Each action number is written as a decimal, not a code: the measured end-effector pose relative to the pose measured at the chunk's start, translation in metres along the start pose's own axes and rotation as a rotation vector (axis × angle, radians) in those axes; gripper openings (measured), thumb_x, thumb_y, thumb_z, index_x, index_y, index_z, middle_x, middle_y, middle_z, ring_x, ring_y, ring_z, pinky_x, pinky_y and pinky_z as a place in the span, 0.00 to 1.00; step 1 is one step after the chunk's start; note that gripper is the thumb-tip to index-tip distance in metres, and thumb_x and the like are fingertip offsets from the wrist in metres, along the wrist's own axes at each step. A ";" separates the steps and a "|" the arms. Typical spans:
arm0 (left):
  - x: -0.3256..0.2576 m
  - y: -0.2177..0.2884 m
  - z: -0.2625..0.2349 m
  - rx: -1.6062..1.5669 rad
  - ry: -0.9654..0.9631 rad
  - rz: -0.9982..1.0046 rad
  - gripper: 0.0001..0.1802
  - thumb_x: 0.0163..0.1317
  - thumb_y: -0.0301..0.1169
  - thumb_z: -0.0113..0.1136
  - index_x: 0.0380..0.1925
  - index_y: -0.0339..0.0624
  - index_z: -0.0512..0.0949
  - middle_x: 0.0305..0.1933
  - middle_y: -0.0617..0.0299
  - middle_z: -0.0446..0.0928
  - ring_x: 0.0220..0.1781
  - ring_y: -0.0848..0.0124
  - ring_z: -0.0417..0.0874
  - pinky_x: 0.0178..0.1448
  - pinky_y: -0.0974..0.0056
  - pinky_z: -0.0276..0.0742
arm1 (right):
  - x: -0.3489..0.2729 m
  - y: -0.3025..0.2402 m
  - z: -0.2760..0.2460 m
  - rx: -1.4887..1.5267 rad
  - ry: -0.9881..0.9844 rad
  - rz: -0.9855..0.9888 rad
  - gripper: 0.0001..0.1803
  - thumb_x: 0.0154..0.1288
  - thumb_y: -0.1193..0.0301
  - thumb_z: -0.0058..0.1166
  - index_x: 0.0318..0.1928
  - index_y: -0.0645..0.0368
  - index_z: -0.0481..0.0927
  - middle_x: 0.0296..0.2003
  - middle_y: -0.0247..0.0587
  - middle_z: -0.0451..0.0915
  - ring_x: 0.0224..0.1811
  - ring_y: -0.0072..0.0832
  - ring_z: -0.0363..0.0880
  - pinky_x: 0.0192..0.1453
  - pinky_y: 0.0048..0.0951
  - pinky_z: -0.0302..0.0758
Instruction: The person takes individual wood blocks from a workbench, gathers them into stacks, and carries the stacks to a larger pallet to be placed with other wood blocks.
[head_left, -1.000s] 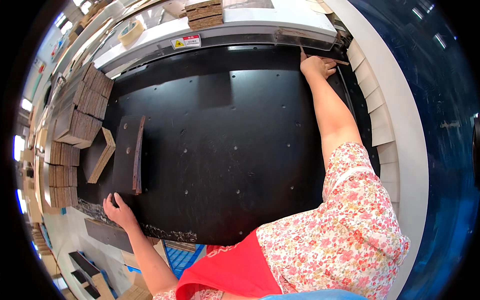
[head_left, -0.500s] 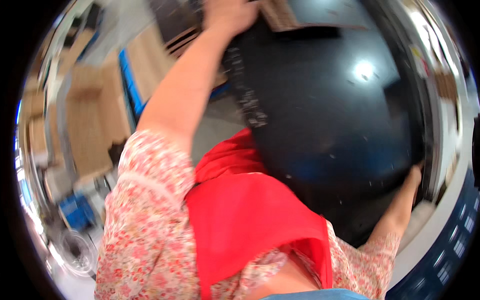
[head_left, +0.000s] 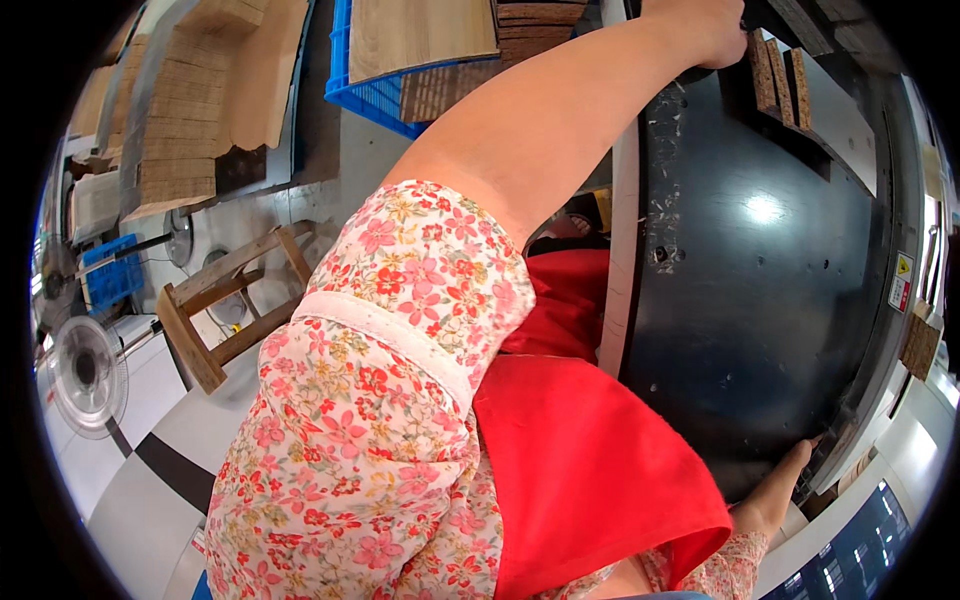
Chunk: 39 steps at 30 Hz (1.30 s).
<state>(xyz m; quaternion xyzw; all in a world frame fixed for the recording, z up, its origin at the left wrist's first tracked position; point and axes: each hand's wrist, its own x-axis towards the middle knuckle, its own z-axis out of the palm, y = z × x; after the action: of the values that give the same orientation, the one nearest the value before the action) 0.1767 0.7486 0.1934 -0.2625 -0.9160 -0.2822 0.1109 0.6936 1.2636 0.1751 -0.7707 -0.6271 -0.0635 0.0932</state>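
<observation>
My left hand [head_left: 705, 32] reaches across to the far end of a black worktop [head_left: 745, 290], its fingers curled and partly cut off by the picture's upper edge. What those fingers hold, if anything, is hidden. Right beside it are a few particleboard pieces [head_left: 782, 85] with brown rough edges, one showing a pale grey face. At the near right corner of the worktop, my right hand [head_left: 792, 470] rests low by the metal edge. Its fingers are too hidden to read.
Left of the worktop, wood-look boards [head_left: 420, 40] sit in a blue crate [head_left: 375, 107]. Further left are stacked boards [head_left: 180, 110], a wooden stool [head_left: 235, 310] and a fan [head_left: 88, 375]. A warning label [head_left: 901, 282] marks the right-hand frame.
The view has swung, so the worktop and boards now appear further right. My left hand is still at the worktop's far end, my right hand still at its near right corner.
</observation>
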 end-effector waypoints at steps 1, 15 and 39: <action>-0.001 0.000 0.003 -0.005 0.017 0.001 0.19 0.60 0.41 0.53 0.47 0.40 0.78 0.56 0.50 0.72 0.67 0.54 0.64 0.72 0.47 0.54 | 0.002 0.002 -0.001 0.002 0.000 0.000 0.47 0.69 0.38 0.27 0.66 0.72 0.63 0.68 0.61 0.56 0.70 0.55 0.52 0.71 0.51 0.51; 0.002 -0.008 0.008 0.181 0.027 0.007 0.26 0.63 0.48 0.54 0.57 0.48 0.74 0.67 0.53 0.65 0.73 0.54 0.58 0.76 0.48 0.47 | 0.020 0.014 0.007 0.015 -0.004 -0.013 0.44 0.69 0.39 0.31 0.64 0.70 0.66 0.64 0.61 0.63 0.65 0.55 0.62 0.68 0.50 0.59; -0.091 -0.099 -0.089 -0.863 0.085 0.350 0.10 0.63 0.28 0.57 0.43 0.37 0.77 0.48 0.51 0.78 0.54 0.57 0.78 0.58 0.60 0.74 | -0.362 -0.117 -0.176 1.015 -0.372 -0.672 0.24 0.76 0.63 0.41 0.61 0.71 0.70 0.57 0.53 0.75 0.58 0.34 0.74 0.64 0.31 0.69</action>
<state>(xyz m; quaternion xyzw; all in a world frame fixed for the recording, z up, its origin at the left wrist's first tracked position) 0.2040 0.5894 0.1890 -0.4236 -0.6514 -0.6251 0.0749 0.5082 0.9016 0.2766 -0.3899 -0.7925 0.3508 0.3113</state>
